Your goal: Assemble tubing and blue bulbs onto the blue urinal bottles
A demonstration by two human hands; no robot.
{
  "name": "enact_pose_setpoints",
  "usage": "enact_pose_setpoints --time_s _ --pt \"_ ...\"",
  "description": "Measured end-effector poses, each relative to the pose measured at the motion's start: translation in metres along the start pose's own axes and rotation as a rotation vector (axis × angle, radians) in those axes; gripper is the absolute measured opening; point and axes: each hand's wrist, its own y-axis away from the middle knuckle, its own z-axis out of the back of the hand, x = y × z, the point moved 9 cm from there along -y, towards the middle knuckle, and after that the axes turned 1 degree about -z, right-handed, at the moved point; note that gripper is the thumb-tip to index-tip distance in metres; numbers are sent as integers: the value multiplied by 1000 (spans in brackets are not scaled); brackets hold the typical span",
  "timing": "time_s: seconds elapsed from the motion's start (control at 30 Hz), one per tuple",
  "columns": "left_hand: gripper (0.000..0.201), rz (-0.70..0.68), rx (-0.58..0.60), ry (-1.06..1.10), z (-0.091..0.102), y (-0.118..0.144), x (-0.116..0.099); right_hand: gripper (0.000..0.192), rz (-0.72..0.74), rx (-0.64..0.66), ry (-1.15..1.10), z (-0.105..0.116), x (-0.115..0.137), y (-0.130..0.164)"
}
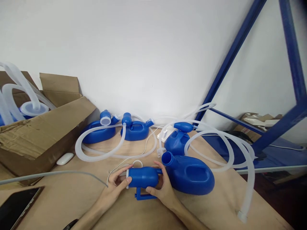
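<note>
A blue urinal cup (144, 177) lies on its side between my two hands, above the table's near part. My left hand (115, 188) grips its left end, thumb and fingers around the white rim. On the other end, my right hand (165, 188) has its fingers curled about the rounded narrow neck. A blue handle (145, 197) hangs from the cup's near side, and a white ring (137, 163) shows behind it. Just right of my right hand lies a larger blue urinal bottle (189, 175) with an uncovered round mouth.
Behind are more blue bottles (136, 130) with coiled translucent hoses (100, 156). At left stand a cardboard box (43, 137) holding hoses, a white mouse (65, 158) and a phone (18, 207). A grey cable (59, 173) crosses there. Blue metal framing (230, 60) rises at right.
</note>
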Motion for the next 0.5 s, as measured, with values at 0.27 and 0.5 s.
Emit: enact_pose_setpoints --time_s 0.27,0.5 --pt "49 -95 -112 -227 1 3 2 64 -22 78 -48 -13 0 7" --pt "48 -222 -246 -400 -4 6 -12 64 -19 145 -66 -23 -1 15"
